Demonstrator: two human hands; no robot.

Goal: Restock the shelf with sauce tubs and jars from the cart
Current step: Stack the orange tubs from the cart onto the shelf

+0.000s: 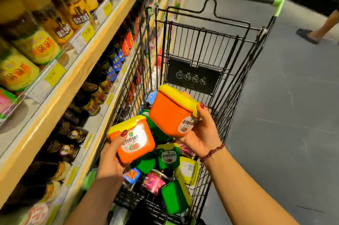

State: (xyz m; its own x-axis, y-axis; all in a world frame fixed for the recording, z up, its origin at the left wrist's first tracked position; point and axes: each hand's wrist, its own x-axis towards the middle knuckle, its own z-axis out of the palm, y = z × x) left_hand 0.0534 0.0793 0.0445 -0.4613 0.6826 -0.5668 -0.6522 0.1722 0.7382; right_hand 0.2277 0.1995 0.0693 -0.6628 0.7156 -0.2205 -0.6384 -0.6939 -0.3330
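while l hand [111, 158] is gripping l tub [135, 144], r hand [203, 133] is holding r tub [168, 113], tilting at 1 o'clock. thumb-on-lid hold's risking a drop.

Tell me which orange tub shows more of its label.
The orange tub in the left hand: its white label faces the camera. The other orange tub, in the right hand, shows only part of its label.
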